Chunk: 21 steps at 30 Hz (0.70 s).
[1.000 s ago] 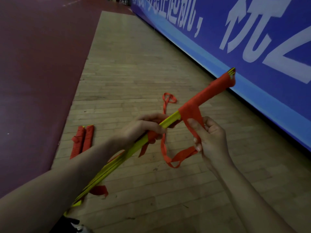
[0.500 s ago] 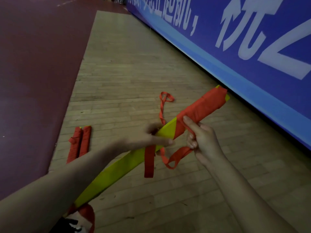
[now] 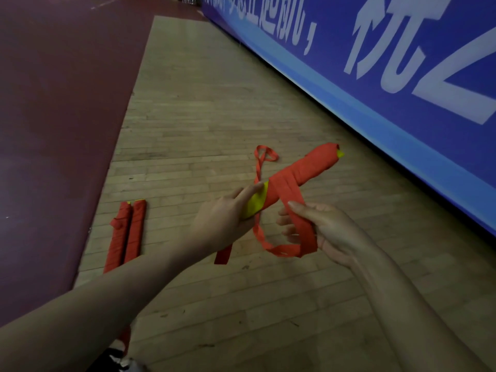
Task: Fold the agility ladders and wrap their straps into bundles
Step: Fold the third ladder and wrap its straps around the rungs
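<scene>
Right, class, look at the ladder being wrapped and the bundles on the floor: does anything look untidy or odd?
Only slightly: the left floor bundle has a lump of strap bulging sideways, unlike its smooth neighbour.

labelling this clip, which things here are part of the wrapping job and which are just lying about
In the job:
- folded ladder, gripped by the left hand
- red strap, partly wound round the ladder, loose end pinched by the right hand

Lying about:
- two wrapped bundles, side by side on the wooden floor
- blue banner along the wall
</scene>
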### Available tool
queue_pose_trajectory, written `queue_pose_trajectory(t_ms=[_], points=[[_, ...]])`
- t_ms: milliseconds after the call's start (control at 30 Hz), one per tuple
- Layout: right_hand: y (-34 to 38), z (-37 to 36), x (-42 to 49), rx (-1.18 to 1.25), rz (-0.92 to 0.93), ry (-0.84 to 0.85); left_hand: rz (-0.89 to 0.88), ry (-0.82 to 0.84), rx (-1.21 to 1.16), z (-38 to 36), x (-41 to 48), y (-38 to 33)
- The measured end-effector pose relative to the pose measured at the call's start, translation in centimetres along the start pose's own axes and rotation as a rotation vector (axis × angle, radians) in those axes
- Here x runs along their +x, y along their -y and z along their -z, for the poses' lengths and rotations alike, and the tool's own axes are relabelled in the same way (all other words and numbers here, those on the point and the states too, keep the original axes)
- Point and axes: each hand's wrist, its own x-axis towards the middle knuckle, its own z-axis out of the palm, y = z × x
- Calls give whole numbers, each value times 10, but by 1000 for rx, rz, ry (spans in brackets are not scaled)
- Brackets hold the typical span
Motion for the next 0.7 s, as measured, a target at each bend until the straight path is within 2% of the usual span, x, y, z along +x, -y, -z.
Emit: queue_pose_trajectory(t_ms=[100, 200, 367, 467, 567, 700], points=[[0, 2, -1, -13, 11, -25, 22, -11, -91, 1, 0, -1], [-2, 0, -2, -31, 74, -88, 55, 11, -297, 4, 3, -4], [-3, -3, 0, -54, 215, -171, 202, 106, -847, 13, 7, -16], [-1, 1, 1, -61, 272, -219, 200, 173, -1120, 17, 7, -20], [2, 2, 1, -24, 289, -176, 158, 271, -1347, 17, 4, -18], [6, 2, -1, 36, 249, -60, 118, 434, -1468, 17, 3, -18]])
